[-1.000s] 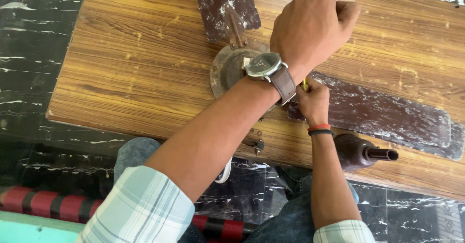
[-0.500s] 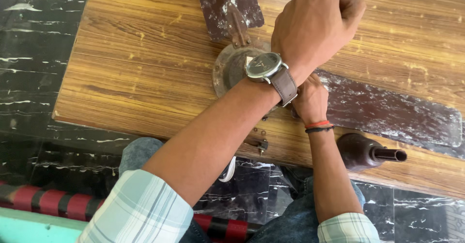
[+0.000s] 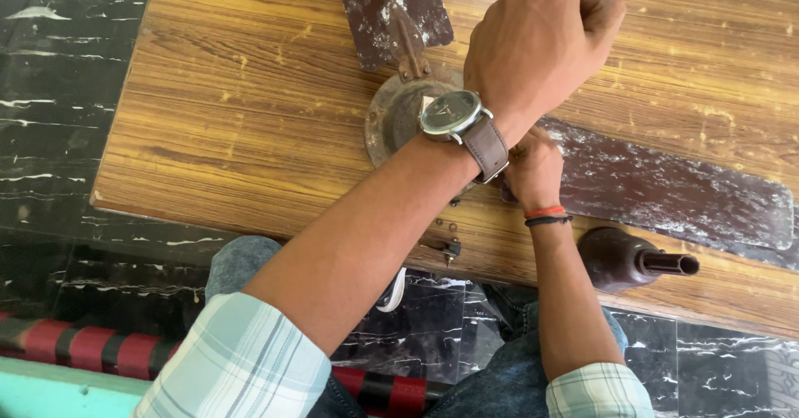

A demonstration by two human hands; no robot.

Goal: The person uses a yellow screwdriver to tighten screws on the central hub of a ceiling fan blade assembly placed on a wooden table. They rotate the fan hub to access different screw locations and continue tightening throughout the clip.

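While the left hand (image 3: 541, 43) is balled into a closed fist above the fan hub (image 3: 399, 118), I can't tell if it's gripping anything, since the fist hides whatever's under it. A wristwatch (image 3: 454, 116) with a brown strap sits on that wrist. The right hand (image 3: 533, 168) is curled tight at the hub's edge, right where the long fan blade (image 3: 666, 189) joins on; what it's pinching is hidden. A second blade (image 3: 391, 10) points away from the hub. Small screws (image 3: 445, 226) lie near the bench (image 3: 233, 110) edge, and a dark brown bell-shaped cover (image 3: 624, 260) lies on its side close by. Bench is worn wood grain, floor is black marble with white veins. Compared to half a second ago, hands basically haven't moved; the view just drifted slightly.
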